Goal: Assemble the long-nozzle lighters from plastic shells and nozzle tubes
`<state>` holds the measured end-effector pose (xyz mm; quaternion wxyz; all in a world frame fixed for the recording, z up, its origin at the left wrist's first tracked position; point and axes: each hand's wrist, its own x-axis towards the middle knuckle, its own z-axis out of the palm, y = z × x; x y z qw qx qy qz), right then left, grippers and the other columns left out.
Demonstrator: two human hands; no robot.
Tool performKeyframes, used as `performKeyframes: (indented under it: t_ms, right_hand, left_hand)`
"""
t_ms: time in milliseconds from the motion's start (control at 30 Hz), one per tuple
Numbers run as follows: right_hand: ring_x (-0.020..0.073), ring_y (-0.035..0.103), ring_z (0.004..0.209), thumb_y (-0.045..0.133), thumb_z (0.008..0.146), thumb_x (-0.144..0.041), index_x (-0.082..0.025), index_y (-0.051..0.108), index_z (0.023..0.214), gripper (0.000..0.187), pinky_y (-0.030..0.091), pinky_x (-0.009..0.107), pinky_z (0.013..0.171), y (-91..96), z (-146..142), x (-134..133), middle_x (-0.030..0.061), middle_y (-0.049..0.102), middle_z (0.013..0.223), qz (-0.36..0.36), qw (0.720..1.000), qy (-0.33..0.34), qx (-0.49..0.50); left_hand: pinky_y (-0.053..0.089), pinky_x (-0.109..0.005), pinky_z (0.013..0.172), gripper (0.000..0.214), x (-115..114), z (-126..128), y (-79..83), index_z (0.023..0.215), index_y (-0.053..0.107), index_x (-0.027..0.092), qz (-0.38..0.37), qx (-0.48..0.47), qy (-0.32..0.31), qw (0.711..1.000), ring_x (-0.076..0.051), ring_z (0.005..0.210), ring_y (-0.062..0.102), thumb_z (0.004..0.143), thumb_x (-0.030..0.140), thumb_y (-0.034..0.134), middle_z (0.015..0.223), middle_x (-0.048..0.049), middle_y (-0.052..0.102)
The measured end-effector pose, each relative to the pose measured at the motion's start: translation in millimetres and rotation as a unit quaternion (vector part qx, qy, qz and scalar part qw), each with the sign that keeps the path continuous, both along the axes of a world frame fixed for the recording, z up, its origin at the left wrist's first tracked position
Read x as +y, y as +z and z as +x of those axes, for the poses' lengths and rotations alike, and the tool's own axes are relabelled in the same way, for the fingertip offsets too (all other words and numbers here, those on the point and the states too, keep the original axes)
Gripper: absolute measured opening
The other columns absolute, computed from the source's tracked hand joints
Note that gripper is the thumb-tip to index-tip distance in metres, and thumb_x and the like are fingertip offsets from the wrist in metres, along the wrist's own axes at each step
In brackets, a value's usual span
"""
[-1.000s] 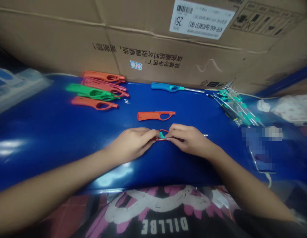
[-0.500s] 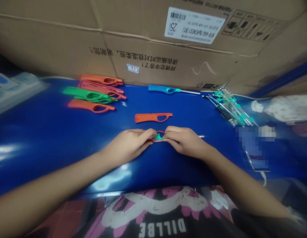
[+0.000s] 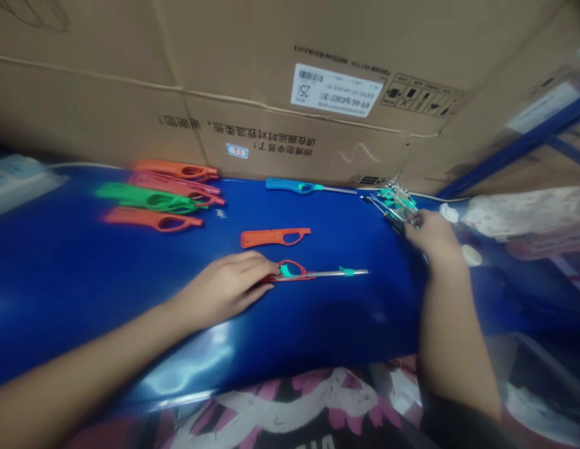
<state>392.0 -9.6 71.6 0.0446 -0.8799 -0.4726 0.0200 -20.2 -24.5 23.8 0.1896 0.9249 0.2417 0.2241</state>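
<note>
My left hand (image 3: 234,280) is closed on the handle end of a partly assembled gas lighter (image 3: 309,275), which lies on the blue table. Its red-orange shell shows a green trigger (image 3: 286,270), and a metal tube with a green piece on it points right. Just beyond lies a loose orange shell half (image 3: 275,237). My right hand (image 3: 433,237) reaches into a pile of metal tubes and green parts (image 3: 397,198) at the back right. Its fingers are curled among the parts, beside a dark tool (image 3: 396,226); what they grip is hidden.
Orange, pink and green lighter shells (image 3: 163,201) are stacked at the back left. A blue lighter (image 3: 294,185) lies along the back, before a large cardboard box (image 3: 252,75). A round white piece (image 3: 471,255) and a pale patterned bag (image 3: 509,215) are at the right.
My right hand has left the lighter and moved right and away to the parts pile. The lighter's tube is now uncovered. My left hand stays on the handle; the view has shifted.
</note>
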Motion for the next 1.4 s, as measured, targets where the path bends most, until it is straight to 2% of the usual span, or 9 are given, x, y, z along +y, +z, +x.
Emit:
performKeyframes:
  t_ms: [167,600,733,867,967,1100,1133,1233,1400]
  right_hand:
    - [0.0203,0.061,0.072,0.062,0.080,-0.015,-0.013,0.068,0.106,0.027,0.043,0.032,0.071,12.1,15,-10,0.0136,0.070,0.087,-0.069,0.995,-0.061,0.042]
    - [0.0197,0.058,0.069,0.069,0.080,-0.023,-0.017,0.067,0.078,0.007,0.041,0.034,0.068,10.0,12,-9,0.0106,0.066,0.079,-0.116,0.988,-0.085,0.054]
    - [0.0223,0.058,0.072,0.071,0.079,-0.026,-0.017,0.066,0.073,0.011,0.041,0.037,0.070,11.0,11,-9,0.0115,0.065,0.077,-0.102,0.989,-0.096,0.045]
    - [0.0243,0.058,0.075,0.068,0.081,-0.027,-0.017,0.065,0.077,0.011,0.040,0.038,0.069,18.7,11,-15,0.0139,0.065,0.080,-0.021,0.996,-0.084,0.032]
    - [0.0216,0.057,0.075,0.060,0.088,-0.033,-0.017,0.061,0.094,0.017,0.042,0.035,0.069,19.5,2,-17,0.0151,0.066,0.090,0.073,0.996,-0.016,0.048]
    - [0.0153,0.057,0.071,0.064,0.087,-0.037,-0.021,0.059,0.097,0.020,0.046,0.027,0.067,5.5,-41,-15,0.0057,0.066,0.092,0.136,0.970,0.151,0.136]
    - [0.0141,0.055,0.066,0.066,0.086,-0.038,-0.021,0.060,0.095,0.020,0.045,0.026,0.064,0.6,-57,-16,0.0025,0.065,0.086,0.144,0.956,0.200,0.162]
    - [0.0119,0.048,0.059,0.065,0.088,-0.033,-0.021,0.065,0.092,0.012,0.038,0.024,0.056,-11.7,-108,-25,-0.0006,0.061,0.074,0.146,0.871,0.394,0.253]
    - [0.0098,0.046,0.060,0.065,0.090,-0.025,-0.021,0.066,0.094,0.006,0.037,0.024,0.059,-24.9,-159,-46,-0.0015,0.060,0.077,0.106,0.801,0.508,0.298]
  left_hand:
    - [0.058,-0.036,0.088,0.019,0,2,-1.1,0.115,0.066,0.021,0.015,-0.007,0.002,1.000,-0.020,0.100,0.068,0.099,0.023,0.055,0.107,-0.0069,0.071]
    - [0.056,-0.038,0.091,0.022,0,-1,1.8,0.116,0.067,0.021,0.025,0.010,0.010,1.000,-0.021,0.103,0.068,0.097,0.029,0.058,0.112,-0.0062,0.072]
    - [0.056,-0.038,0.091,0.022,0,0,1.5,0.116,0.067,0.021,0.026,0.013,0.012,1.000,-0.022,0.103,0.068,0.097,0.028,0.057,0.113,-0.0059,0.073]
    - [0.056,-0.038,0.091,0.022,-1,1,2.4,0.114,0.067,0.020,0.027,0.012,0.016,0.999,-0.022,0.102,0.068,0.097,0.028,0.057,0.111,-0.0059,0.073]
    - [0.057,-0.037,0.090,0.023,-3,2,4.1,0.115,0.067,0.020,0.033,-0.003,0.028,0.999,-0.021,0.101,0.069,0.096,0.027,0.058,0.110,-0.0062,0.074]
    - [0.058,-0.037,0.091,0.027,-7,6,5.0,0.121,0.064,0.019,0.036,-0.046,0.055,0.997,-0.022,0.103,0.070,0.096,0.026,0.058,0.113,-0.0077,0.074]
    - [0.058,-0.037,0.092,0.029,-8,6,5.1,0.124,0.063,0.019,0.035,-0.060,0.065,0.995,-0.022,0.105,0.070,0.096,0.026,0.059,0.115,-0.0084,0.073]
    - [0.056,-0.038,0.099,0.037,-11,7,5.9,0.132,0.057,0.019,0.033,-0.086,0.086,0.992,-0.023,0.115,0.066,0.096,0.028,0.060,0.125,-0.0106,0.069]
    - [0.054,-0.039,0.099,0.042,-13,6,5.3,0.133,0.058,0.018,0.017,-0.063,0.042,0.997,-0.023,0.113,0.064,0.095,0.032,0.067,0.122,-0.0105,0.069]
